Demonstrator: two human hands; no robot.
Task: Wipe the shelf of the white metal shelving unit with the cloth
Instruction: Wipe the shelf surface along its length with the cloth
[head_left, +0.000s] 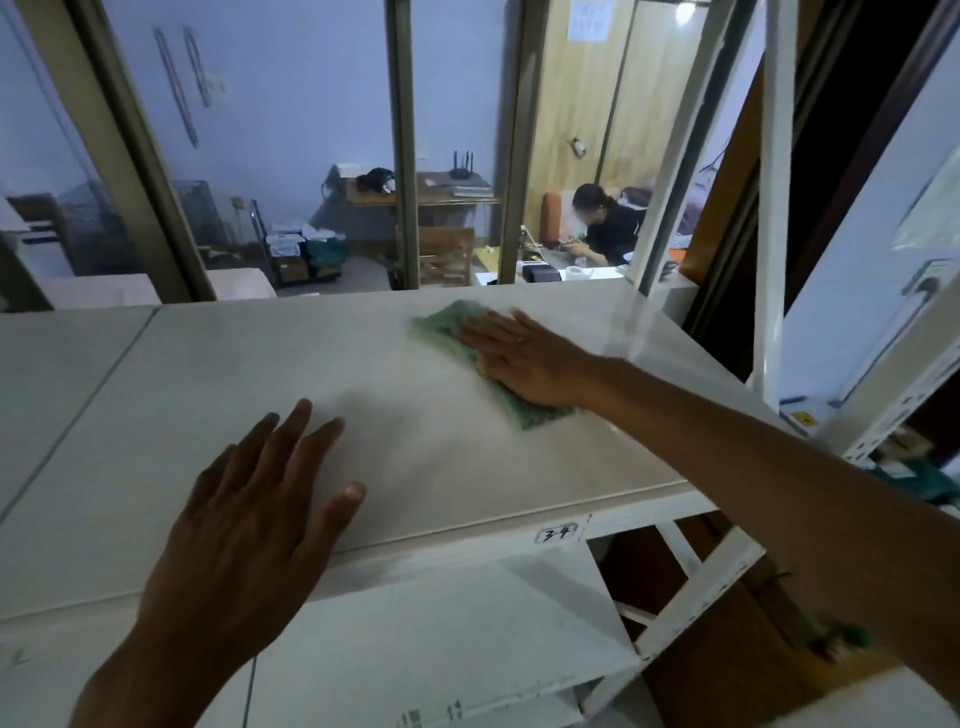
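Note:
The white metal shelf (208, 395) spans the middle of the view. A green cloth (441, 325) lies flat on its far right part. My right hand (519, 358) presses down on the cloth with straight fingers and covers its middle. My left hand (249, 519) is spread flat with straight fingers near the shelf's front edge and holds nothing; whether it touches the shelf I cannot tell.
White uprights (776, 208) of the shelving unit stand at the right. A lower shelf (441, 623) shows beneath, and a small label (557, 533) marks the front lip. Behind the shelf are window frames (402, 140). A seated person (608, 228) is in the room beyond.

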